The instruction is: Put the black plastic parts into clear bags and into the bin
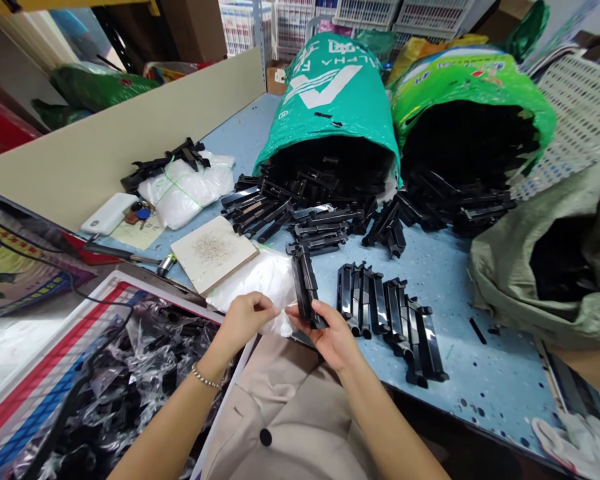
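Note:
My right hand is closed around the lower end of a long black plastic part, held upright over the table's near edge. My left hand pinches the edge of a clear plastic bag lying just left of that part. The two hands almost touch. A row of several black plastic parts lies side by side on the blue table, right of my right hand.
Two green sacks lie on their sides spilling black parts. A grey-green sack sits at right. A square tile, a white bag bundle and a power bank lie left. A bin of bagged parts stands lower left.

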Available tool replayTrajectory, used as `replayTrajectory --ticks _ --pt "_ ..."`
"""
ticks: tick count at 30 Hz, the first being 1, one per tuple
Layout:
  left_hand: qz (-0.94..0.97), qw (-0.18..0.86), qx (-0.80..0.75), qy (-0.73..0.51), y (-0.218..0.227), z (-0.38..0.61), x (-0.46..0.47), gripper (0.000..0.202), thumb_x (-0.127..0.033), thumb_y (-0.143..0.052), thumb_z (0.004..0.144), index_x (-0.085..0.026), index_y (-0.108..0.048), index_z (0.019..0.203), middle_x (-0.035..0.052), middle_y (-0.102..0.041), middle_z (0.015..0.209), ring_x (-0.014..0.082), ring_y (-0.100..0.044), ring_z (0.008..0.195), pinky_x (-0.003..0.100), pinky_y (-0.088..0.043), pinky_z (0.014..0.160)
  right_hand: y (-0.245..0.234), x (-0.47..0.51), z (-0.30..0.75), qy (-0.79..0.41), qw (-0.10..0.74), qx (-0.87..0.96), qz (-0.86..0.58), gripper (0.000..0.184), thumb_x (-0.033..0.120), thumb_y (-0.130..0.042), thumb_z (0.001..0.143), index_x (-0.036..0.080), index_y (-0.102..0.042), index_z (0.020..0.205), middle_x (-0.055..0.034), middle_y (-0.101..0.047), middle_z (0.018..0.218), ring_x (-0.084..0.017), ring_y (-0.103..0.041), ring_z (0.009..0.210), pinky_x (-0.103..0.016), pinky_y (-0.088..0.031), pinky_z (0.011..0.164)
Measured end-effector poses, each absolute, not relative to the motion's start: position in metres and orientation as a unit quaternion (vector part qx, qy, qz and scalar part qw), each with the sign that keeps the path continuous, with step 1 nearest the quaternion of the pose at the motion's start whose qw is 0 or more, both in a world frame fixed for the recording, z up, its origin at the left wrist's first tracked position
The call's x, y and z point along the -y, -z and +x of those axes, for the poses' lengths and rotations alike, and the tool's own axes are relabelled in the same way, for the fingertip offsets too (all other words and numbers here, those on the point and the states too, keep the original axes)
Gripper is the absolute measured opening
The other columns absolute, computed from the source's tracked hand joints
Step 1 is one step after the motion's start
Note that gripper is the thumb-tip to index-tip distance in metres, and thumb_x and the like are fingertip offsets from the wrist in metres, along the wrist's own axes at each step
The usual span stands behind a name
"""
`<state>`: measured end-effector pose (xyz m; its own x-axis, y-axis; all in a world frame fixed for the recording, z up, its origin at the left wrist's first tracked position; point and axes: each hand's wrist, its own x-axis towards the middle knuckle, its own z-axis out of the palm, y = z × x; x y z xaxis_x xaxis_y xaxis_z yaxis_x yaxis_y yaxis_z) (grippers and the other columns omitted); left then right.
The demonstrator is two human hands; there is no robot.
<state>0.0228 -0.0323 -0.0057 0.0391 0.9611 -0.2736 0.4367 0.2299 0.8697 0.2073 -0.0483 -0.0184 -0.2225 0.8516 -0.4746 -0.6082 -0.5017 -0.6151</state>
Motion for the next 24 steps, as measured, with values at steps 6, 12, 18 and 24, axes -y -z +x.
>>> replayTrajectory --ticks 6,12,18,24 --pt "0.599 0.41 -0.632 -0.27 0.004 0.03 0.032 0.017 -0.031 -0.056 0.075 -0.02 -0.066 0.066 0.0012 -0.064 0.068 0.0171 -0.059 0.068 0.027 -0.043 0.061 0.008 0.051 0.213 -0.756 0.492 0.184 -0.391 0.024 0.035 -0.073 0.076 0.013 -0.072 0.087 -0.0103 -0.075 0.093 -0.025 -0.069 0.094 -0.04 -0.054 0.09" --pt "0.638 0.318 -0.669 -0.211 0.012 0.044 0.039 0.011 -0.021 -0.058 0.075 -0.019 -0.058 0.063 0.0014 -0.062 0.071 0.0161 -0.058 0.068 0.027 -0.04 0.061 0.009 0.053 0.211 -0.763 0.487 0.176 -0.388 0.021 0.033 -0.071 0.078 0.013 -0.071 0.086 -0.0095 -0.075 0.092 -0.023 -0.07 0.091 -0.038 -0.053 0.091" --pt "0.671 0.343 -0.617 -0.227 0.011 0.043 0.04 0.018 -0.022 -0.053 0.08 -0.019 -0.062 0.065 0.0023 -0.061 0.075 0.016 -0.058 0.073 0.028 -0.041 0.066 0.019 0.048 0.205 -0.757 0.488 0.147 -0.409 0.021 0.032 -0.076 0.071 0.014 -0.072 0.08 -0.0073 -0.075 0.082 -0.021 -0.071 0.081 -0.036 -0.057 0.083" --pt "0.519 0.481 -0.61 -0.357 0.001 0.025 0.037 0.018 -0.033 -0.061 0.075 -0.016 -0.065 0.071 0.002 -0.063 0.072 0.0144 -0.056 0.064 0.027 -0.045 0.062 0.03 0.047 0.2 -0.751 0.494 0.14 -0.415 0.02 0.032 -0.076 0.071 0.014 -0.072 0.078 -0.0085 -0.075 0.084 -0.02 -0.07 0.081 -0.035 -0.056 0.085"
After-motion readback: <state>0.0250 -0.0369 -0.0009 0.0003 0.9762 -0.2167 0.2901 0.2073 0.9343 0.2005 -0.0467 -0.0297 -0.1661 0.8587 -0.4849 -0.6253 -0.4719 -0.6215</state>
